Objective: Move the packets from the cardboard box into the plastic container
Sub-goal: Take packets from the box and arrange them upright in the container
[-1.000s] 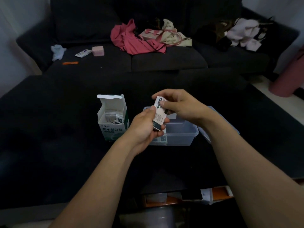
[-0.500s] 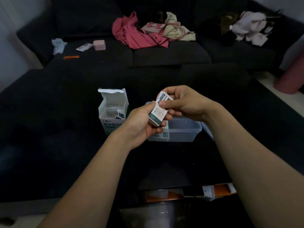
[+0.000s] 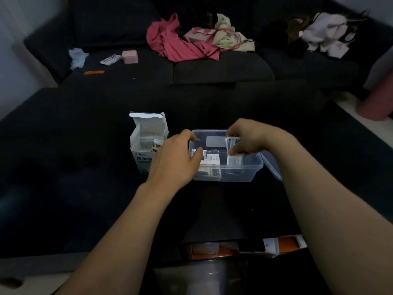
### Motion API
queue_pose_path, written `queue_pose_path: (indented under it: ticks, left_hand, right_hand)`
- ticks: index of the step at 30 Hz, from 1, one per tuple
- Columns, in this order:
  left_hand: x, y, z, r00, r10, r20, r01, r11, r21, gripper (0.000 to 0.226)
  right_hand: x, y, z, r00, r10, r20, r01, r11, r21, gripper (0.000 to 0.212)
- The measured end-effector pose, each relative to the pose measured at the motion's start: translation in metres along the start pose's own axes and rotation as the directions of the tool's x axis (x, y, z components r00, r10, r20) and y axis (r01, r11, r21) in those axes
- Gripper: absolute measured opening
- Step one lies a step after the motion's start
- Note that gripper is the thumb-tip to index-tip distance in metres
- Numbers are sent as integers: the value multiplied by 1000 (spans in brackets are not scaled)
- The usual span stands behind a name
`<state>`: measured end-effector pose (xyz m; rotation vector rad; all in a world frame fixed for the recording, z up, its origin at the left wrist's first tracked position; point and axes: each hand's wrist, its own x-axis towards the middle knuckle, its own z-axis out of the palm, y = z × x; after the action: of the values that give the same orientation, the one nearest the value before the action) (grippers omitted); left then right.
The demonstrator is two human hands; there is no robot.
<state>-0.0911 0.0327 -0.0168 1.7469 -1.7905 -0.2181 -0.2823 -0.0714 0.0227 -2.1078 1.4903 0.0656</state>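
Your right hand reaches down into the clear rectangular plastic container at the centre of the frame, its fingers curled around a small stack of white printed packets that it holds just above the container's floor on the right side. Your left hand lies over the container's left rim, fingers loosely bent and gripping nothing that shows, with the thumb tip touching a white flat packet with dark print lying inside the container's left half. Just left of the container stands the open white cardboard box with green print, its top flap raised, and more white packets stand inside it. Your left wrist partly covers the box's right front corner. The container's clear lid leans against its right end. Both sit on a black flat surface. In the upper part of the frame a dark sofa carries a crumpled pink-red garment, a small pink block and a pale pile of clothes at the upper right.
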Motion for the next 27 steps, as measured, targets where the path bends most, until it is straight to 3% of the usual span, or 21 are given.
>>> queue_pose_path:
  ticks: [3, 7, 16, 27]
  left_hand:
    - [-1, -4, 1, 997, -33, 63, 28, 997, 73, 31]
    - [-3, -7, 2, 992, -64, 113, 55, 995, 88, 35]
    - [-2, -9, 3, 989, -50, 136, 41, 997, 72, 35]
    - [-2, -8, 8, 990, -13, 139, 5, 998, 60, 27]
  right_hand:
    - [12, -7, 14, 998, 25, 49, -21, 995, -96, 18]
    - [17, -7, 20, 995, 61, 78, -54, 994, -94, 15]
    - [24, -7, 36, 984, 166, 68, -143, 954, -266, 42]
    - [26, -6, 32, 973, 200, 112, -187, 975, -121, 39]
